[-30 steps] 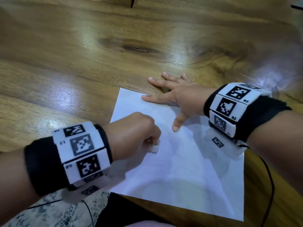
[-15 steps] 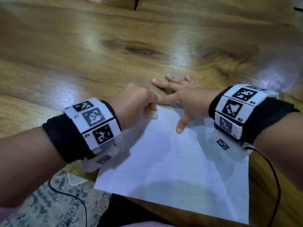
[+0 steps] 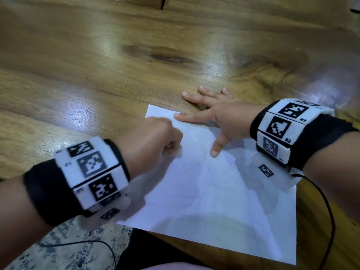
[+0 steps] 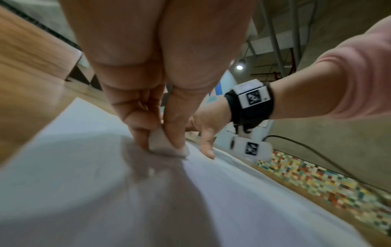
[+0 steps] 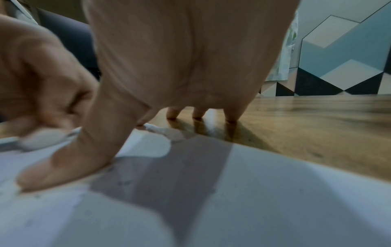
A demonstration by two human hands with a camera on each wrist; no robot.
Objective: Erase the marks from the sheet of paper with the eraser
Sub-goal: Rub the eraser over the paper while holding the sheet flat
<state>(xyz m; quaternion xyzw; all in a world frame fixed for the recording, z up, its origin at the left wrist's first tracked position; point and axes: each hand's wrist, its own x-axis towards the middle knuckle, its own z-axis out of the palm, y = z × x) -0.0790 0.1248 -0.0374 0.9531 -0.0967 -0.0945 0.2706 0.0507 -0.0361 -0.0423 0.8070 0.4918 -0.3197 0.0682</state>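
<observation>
A white sheet of paper (image 3: 214, 201) lies on the wooden table (image 3: 97, 65), with faint marks and dark eraser crumbs near its middle. My left hand (image 3: 155, 141) is curled into a fist over the sheet's upper left part and pinches a small white eraser (image 4: 162, 143) between thumb and fingers, its lower edge on the paper (image 4: 232, 192). My right hand (image 3: 216, 117) lies spread flat at the sheet's far edge. Its thumb (image 5: 69, 165) and forefinger press on the paper (image 5: 253, 200); the other fingers rest on the wood. The eraser (image 5: 40, 138) shows blurred in the right wrist view.
A black cable (image 3: 329, 211) runs from my right wristband over the table's right side. The table's near edge lies just below the sheet, with speckled floor (image 3: 64, 250) and dark clothing (image 3: 152, 250) beneath it. Bare wood stretches beyond and left of the paper.
My left hand with the eraser went from the sheet's middle up to its far left corner, then came back down and right onto the paper. My right hand stayed pressed at the far edge.
</observation>
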